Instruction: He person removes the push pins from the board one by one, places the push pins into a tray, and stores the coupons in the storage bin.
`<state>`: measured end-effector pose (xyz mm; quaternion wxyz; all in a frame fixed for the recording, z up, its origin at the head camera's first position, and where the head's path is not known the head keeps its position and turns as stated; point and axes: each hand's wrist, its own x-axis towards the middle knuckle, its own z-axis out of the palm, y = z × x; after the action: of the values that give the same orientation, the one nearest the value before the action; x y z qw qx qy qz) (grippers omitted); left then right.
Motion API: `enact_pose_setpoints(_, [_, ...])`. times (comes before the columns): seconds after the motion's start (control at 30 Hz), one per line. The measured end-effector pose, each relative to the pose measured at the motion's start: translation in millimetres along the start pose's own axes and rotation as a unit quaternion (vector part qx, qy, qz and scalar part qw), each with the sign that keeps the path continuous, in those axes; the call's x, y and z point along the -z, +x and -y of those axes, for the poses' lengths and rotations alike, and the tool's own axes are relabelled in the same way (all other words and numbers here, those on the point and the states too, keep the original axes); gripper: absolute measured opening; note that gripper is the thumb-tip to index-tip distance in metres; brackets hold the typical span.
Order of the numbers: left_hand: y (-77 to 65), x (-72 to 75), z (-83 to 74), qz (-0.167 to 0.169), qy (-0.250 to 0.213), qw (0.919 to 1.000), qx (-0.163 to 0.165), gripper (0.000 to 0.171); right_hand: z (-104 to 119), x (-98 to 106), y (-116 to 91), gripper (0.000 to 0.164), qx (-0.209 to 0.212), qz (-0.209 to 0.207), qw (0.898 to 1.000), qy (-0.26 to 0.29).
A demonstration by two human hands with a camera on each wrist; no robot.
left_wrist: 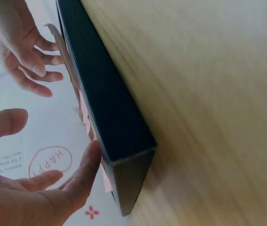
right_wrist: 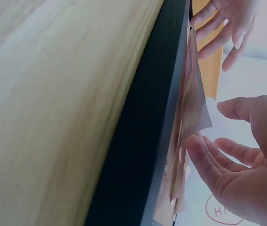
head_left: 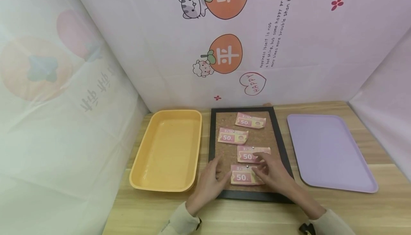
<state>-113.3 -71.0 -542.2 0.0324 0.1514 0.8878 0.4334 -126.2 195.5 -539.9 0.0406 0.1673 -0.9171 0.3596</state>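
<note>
Several pink and yellow paper coupons marked 50 are fixed with small silver pins to a black-framed cork board [head_left: 224, 156]. My left hand [head_left: 208, 183] hovers over the board's lower left, its thumb beside the lowest coupon [head_left: 241, 178]. In the left wrist view, its fingers are spread and one fingertip touches or nearly touches the board's face. My right hand [head_left: 274, 172] is over the right ends of the lowest coupon and the one above it [head_left: 245, 153], partly hiding both. The right wrist view shows its thumb apart from its fingers, close to a lifted coupon corner [right_wrist: 197, 110].
A yellow tray [head_left: 198, 149] lies left of the board, and a flat purple tray [head_left: 330, 149] lies right of it. All stand on a wood-grain table [head_left: 244, 215]. Printed white cloth [head_left: 173, 67] rises behind and at both sides.
</note>
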Motion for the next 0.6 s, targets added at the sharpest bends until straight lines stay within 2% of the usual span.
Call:
enact_pose_setpoints(0.2, [0.3,-3.8,1.2,0.0,-0.048,0.9985,0.024,0.073,-2,-3,1,0.047,-0.02,0.003,1.0,0.001])
enact_pose_setpoints(0.37, [1.1,-8.3,2.3,0.003,-0.088,0.9961,0.014,0.073,-5,-6,2,0.042,-0.027,0.003,1.0,0.014])
enact_pose_setpoints(0.6, [3.8,-11.9,1.2,0.001,-0.102,0.9947,0.014,0.071,-9,-11,6,0.04,-0.045,0.009,0.998,0.032])
